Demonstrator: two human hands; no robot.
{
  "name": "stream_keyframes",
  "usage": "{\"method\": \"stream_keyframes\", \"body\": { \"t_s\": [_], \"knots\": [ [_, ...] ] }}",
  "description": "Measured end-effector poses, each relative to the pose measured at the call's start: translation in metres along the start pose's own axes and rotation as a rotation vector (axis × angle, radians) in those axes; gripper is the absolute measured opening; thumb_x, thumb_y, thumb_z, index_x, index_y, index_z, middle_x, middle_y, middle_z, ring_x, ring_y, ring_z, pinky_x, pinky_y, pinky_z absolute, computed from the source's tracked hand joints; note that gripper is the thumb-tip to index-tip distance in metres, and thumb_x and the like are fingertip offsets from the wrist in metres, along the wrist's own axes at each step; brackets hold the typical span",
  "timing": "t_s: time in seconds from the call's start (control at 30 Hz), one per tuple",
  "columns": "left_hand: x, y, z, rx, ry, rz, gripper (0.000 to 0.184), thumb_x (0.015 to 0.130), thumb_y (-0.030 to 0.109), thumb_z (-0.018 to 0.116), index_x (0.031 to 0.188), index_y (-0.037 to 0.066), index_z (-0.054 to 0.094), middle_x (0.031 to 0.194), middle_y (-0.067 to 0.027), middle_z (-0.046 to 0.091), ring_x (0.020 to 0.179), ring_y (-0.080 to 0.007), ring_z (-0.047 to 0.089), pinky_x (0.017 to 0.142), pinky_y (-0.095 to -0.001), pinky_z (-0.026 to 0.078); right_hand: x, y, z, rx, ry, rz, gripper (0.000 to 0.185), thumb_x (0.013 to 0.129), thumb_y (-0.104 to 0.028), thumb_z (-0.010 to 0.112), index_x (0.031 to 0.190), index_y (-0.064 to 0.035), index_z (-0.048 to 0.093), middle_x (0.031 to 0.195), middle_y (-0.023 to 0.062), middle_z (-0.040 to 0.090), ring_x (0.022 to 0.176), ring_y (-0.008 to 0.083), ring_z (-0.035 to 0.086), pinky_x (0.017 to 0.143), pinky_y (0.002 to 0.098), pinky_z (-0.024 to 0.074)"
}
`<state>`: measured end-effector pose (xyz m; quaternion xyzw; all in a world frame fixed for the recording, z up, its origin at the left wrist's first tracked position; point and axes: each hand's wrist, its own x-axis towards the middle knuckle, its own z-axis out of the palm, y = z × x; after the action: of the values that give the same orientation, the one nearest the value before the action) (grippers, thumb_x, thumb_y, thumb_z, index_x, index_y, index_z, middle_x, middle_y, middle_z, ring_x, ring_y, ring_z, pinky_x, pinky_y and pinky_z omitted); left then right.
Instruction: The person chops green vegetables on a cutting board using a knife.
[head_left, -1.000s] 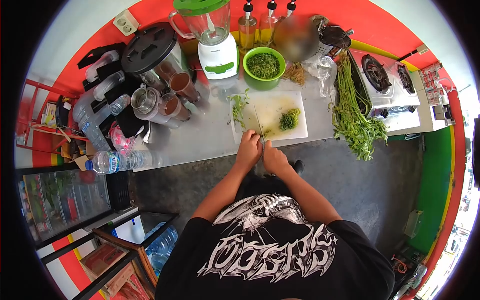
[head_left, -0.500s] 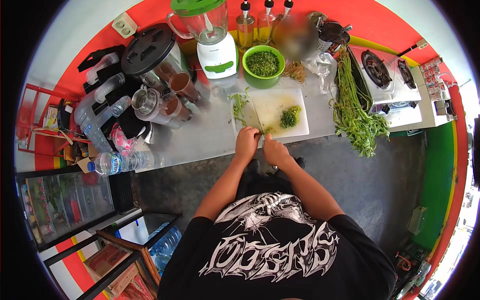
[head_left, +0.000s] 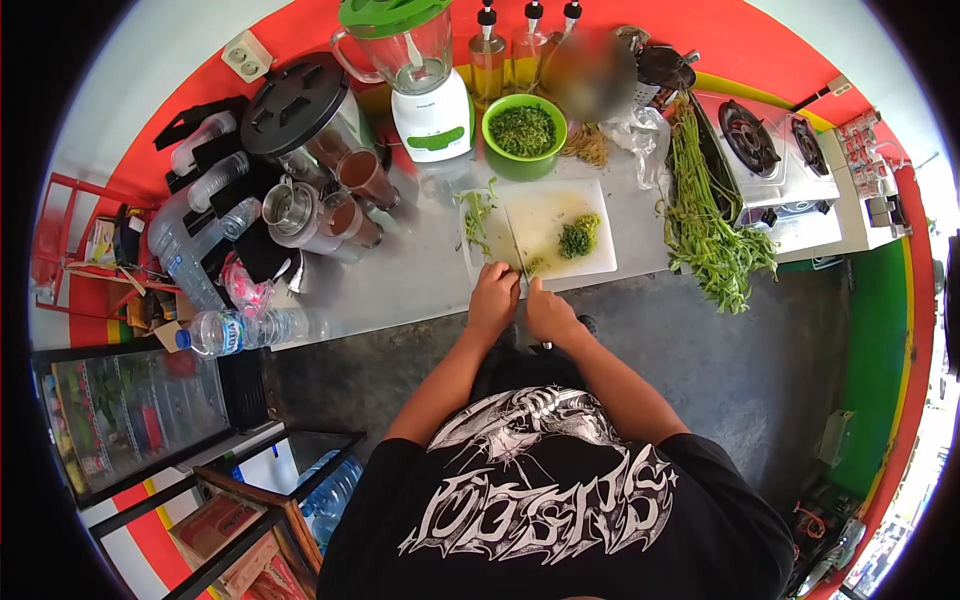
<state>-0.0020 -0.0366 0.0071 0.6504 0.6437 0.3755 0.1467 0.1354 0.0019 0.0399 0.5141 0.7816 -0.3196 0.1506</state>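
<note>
A white cutting board lies near the counter's front edge. My right hand is closed around a knife, whose thin blade points away from me across the board. Just left of the blade, my left hand has its fingers curled down at the board's front edge, on leafy greens that stretch up the board's left side. My fingers mostly hide the gripped part. Small cut bits lie right of the blade, and a pile of chopped greens sits farther right.
Behind the board stand a green bowl of chopped greens and a blender. A large leafy bundle overhangs the counter at right, beside a gas stove. Cups and a water bottle are at left.
My right hand and the knife have shifted slightly, the handle end drawing a little toward me. My left hand stays at the board's front edge. The view has tilted slightly.
</note>
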Motion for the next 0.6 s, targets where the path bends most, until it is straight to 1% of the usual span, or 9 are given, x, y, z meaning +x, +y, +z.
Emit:
{"method": "stream_keyframes", "body": {
  "t_s": [0.1,0.17,0.2,0.23,0.3,0.33,0.4,0.47,0.6],
  "knots": [
    [0.001,-0.002,0.005,0.008,0.007,-0.049,0.008,0.088,0.007,0.065,0.091,0.002,0.071,0.098,-0.0107,0.062,0.097,-0.0326,0.059,0.082,-0.0434,0.052,0.005,0.000,0.006,0.017,0.050,-0.023,0.048,0.090,-0.011,0.061,0.126,0.0088,0.037,0.099,0.0307,0.070,0.096,0.0462,0.070,0.082,0.0511,0.0580],
    [0.004,-0.002,0.005,-0.002,0.013,-0.062,0.008,0.087,0.007,0.067,0.091,0.002,0.071,0.097,-0.0110,0.063,0.097,-0.0331,0.059,0.083,-0.0436,0.052,0.014,0.005,0.003,0.012,0.077,-0.095,0.054,0.089,-0.010,0.062,0.131,0.0100,0.035,0.098,0.0312,0.070,0.095,0.0466,0.070,0.081,0.0520,0.0578],
    [0.004,-0.002,0.005,-0.010,0.016,-0.072,0.008,0.087,0.008,0.068,0.091,0.002,0.071,0.097,-0.0114,0.063,0.097,-0.0336,0.060,0.083,-0.0438,0.052,0.012,0.006,0.005,0.021,0.081,-0.088,0.054,0.089,-0.010,0.062,0.131,0.0100,0.035,0.098,0.0312,0.070,0.095,0.0466,0.070,0.081,0.0520,0.0578],
    [0.004,-0.002,0.007,-0.009,0.008,-0.056,0.008,0.087,0.008,0.068,0.091,0.002,0.071,0.097,-0.0114,0.063,0.097,-0.0336,0.060,0.083,-0.0438,0.052,0.011,0.007,0.005,0.026,0.102,-0.081,0.051,0.089,-0.010,0.061,0.130,0.0091,0.036,0.098,0.0314,0.070,0.094,0.0465,0.071,0.081,0.0521,0.0578],
    [0.006,-0.003,0.008,0.003,0.036,-0.114,0.008,0.086,0.008,0.069,0.091,0.002,0.072,0.095,-0.0123,0.064,0.096,-0.0348,0.061,0.084,-0.0441,0.051,0.011,0.010,0.006,0.042,0.142,-0.068,0.049,0.090,-0.010,0.060,0.129,0.0082,0.038,0.098,0.0315,0.070,0.094,0.0464,0.071,0.081,0.0522,0.0579],
    [0.008,-0.003,0.008,0.005,0.034,-0.100,0.008,0.086,0.008,0.069,0.091,0.002,0.072,0.095,-0.0123,0.064,0.096,-0.0348,0.061,0.084,-0.0441,0.051,0.007,0.014,0.010,0.030,0.138,-0.082,0.047,0.092,-0.013,0.060,0.127,0.0080,0.037,0.096,0.0321,0.069,0.092,0.0484,0.070,0.079,0.0540,0.0571],
    [0.008,-0.003,0.006,-0.001,0.006,-0.164,0.009,0.083,0.005,0.071,0.090,0.001,0.072,0.093,-0.0150,0.066,0.094,-0.0370,0.062,0.083,-0.0444,0.050,0.002,0.022,0.009,0.010,0.131,-0.103,0.045,0.093,-0.016,0.060,0.125,0.0077,0.037,0.094,0.0326,0.068,0.089,0.0503,0.069,0.077,0.0558,0.0563],
    [0.010,-0.003,0.006,-0.002,0.010,-0.167,0.009,0.082,0.005,0.071,0.090,0.001,0.072,0.092,-0.0148,0.066,0.093,-0.0368,0.063,0.082,-0.0445,0.051,-0.003,0.031,0.001,-0.021,0.072,-0.108,0.041,0.094,-0.017,0.059,0.121,0.0056,0.039,0.094,0.0327,0.069,0.089,0.0507,0.069,0.077,0.0563,0.0560],
    [0.017,-0.001,0.013,0.002,0.013,-0.177,0.008,0.082,0.005,0.072,0.089,0.002,0.072,0.086,-0.0133,0.066,0.088,-0.0352,0.064,0.078,-0.0438,0.052,0.005,0.058,-0.010,0.003,0.098,-0.077,0.037,0.094,-0.018,0.059,0.116,0.0038,0.040,0.096,0.0333,0.068,0.090,0.0518,0.068,0.078,0.0576,0.0550]
  ]
}}
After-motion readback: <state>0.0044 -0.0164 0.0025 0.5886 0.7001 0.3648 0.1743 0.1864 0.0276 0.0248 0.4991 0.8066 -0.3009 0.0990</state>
